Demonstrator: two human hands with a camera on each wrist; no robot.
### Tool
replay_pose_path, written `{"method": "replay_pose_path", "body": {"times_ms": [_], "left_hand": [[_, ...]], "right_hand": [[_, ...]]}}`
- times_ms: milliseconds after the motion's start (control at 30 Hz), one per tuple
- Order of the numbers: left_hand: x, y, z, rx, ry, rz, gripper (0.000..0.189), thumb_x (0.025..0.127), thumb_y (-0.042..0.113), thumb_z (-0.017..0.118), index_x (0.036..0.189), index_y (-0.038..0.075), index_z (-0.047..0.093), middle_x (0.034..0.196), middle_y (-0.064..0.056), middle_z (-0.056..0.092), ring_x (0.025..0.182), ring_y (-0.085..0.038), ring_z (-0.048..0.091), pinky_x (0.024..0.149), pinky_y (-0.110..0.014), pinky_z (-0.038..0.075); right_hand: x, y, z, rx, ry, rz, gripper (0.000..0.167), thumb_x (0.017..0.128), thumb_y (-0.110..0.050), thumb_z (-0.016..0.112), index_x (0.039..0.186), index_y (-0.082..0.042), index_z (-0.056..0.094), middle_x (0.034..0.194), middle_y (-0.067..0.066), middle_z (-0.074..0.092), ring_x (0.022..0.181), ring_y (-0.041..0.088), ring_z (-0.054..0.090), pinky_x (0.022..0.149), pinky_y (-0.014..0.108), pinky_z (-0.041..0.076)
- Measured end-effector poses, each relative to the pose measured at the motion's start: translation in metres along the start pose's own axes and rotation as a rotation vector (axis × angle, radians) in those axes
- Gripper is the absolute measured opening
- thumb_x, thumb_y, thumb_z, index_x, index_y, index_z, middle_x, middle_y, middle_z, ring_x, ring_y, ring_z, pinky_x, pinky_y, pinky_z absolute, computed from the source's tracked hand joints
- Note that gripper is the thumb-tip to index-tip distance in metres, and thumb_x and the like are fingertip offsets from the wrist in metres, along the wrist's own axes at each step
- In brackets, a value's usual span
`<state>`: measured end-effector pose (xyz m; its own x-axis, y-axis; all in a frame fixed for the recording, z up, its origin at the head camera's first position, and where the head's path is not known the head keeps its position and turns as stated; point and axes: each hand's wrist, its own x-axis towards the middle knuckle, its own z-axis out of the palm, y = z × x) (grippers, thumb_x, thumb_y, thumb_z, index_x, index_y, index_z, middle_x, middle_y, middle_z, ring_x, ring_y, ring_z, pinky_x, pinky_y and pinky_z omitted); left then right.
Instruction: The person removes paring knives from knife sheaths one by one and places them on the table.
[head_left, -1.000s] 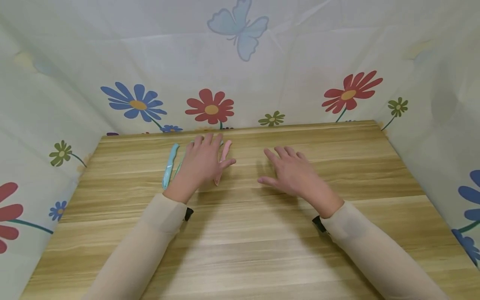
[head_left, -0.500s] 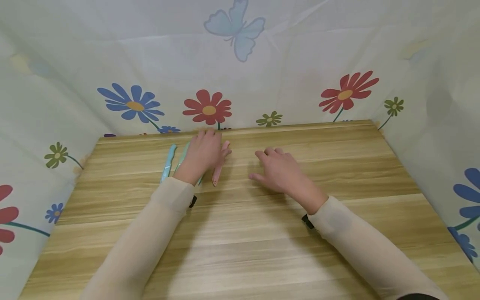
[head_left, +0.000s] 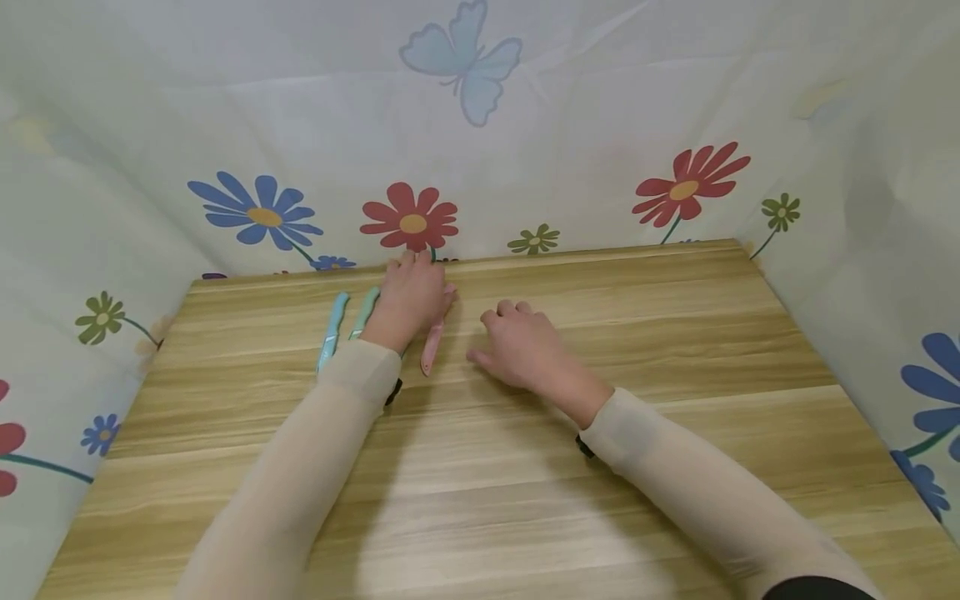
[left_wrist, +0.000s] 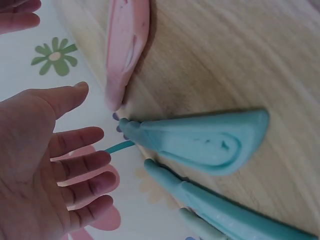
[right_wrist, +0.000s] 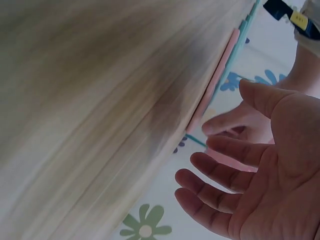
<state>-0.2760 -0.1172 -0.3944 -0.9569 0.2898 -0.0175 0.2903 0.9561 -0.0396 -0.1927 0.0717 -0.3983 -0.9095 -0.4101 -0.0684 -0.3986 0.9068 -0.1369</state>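
Note:
Several sheathed knives lie side by side near the table's far edge. In the head view they are a light blue knife, a green knife and a pink knife. My left hand hovers over the row, partly covering the pink knife. The left wrist view shows a broad teal knife, hidden in the head view by that hand. The left fingers are loosely bent and hold nothing. My right hand, to the right of the pink knife, has relaxed, spread fingers and holds nothing.
A wood-grain table fills the lower view. Behind it and at both sides hangs a white sheet printed with flowers and a butterfly, meeting the table's far edge.
My left hand has moved forward over the knives, towards the far edge, uncovering more of the green knife. My right hand has moved left, nearer the pink knife.

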Motion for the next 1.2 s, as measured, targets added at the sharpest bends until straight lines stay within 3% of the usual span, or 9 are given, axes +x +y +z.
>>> {"method": "replay_pose_path", "body": {"times_ms": [500, 867, 1100, 1200], "left_hand": [[0.021, 0.002, 0.019, 0.045, -0.051, -0.046, 0.044, 0.108, 0.041, 0.057, 0.122, 0.003, 0.072, 0.140, -0.021, 0.054, 0.134, -0.043, 0.042, 0.115, -0.067, 0.030], [0.020, 0.003, 0.018, 0.003, -0.036, -0.070, 0.039, 0.107, 0.039, 0.057, 0.111, 0.004, 0.073, 0.140, -0.020, 0.054, 0.136, -0.043, 0.039, 0.115, -0.065, 0.023], [0.022, 0.005, 0.020, 0.002, -0.051, -0.104, 0.042, 0.105, 0.042, 0.057, 0.119, 0.004, 0.071, 0.140, -0.021, 0.053, 0.139, -0.044, 0.037, 0.117, -0.066, 0.018], [0.022, 0.008, 0.019, 0.012, -0.055, -0.120, 0.044, 0.105, 0.041, 0.057, 0.121, 0.002, 0.070, 0.141, -0.022, 0.054, 0.139, -0.045, 0.037, 0.118, -0.066, 0.017]], "right_hand": [[0.009, -0.023, 0.006, -0.034, -0.013, -0.064, 0.065, 0.100, -0.059, 0.066, 0.141, -0.009, 0.065, 0.139, 0.015, 0.061, 0.125, 0.035, 0.057, 0.101, 0.055, 0.052], [0.013, -0.033, 0.011, -0.054, -0.024, -0.062, 0.063, 0.099, -0.061, 0.066, 0.133, -0.007, 0.069, 0.133, 0.013, 0.064, 0.123, 0.034, 0.058, 0.103, 0.057, 0.049], [0.018, -0.040, 0.018, -0.033, -0.026, -0.016, 0.066, 0.096, -0.068, 0.065, 0.124, -0.009, 0.073, 0.123, 0.010, 0.063, 0.119, 0.033, 0.055, 0.103, 0.057, 0.047], [0.020, -0.044, 0.020, -0.017, -0.022, 0.004, 0.059, 0.095, -0.069, 0.065, 0.112, -0.013, 0.075, 0.118, 0.008, 0.064, 0.115, 0.032, 0.055, 0.102, 0.056, 0.047]]}}
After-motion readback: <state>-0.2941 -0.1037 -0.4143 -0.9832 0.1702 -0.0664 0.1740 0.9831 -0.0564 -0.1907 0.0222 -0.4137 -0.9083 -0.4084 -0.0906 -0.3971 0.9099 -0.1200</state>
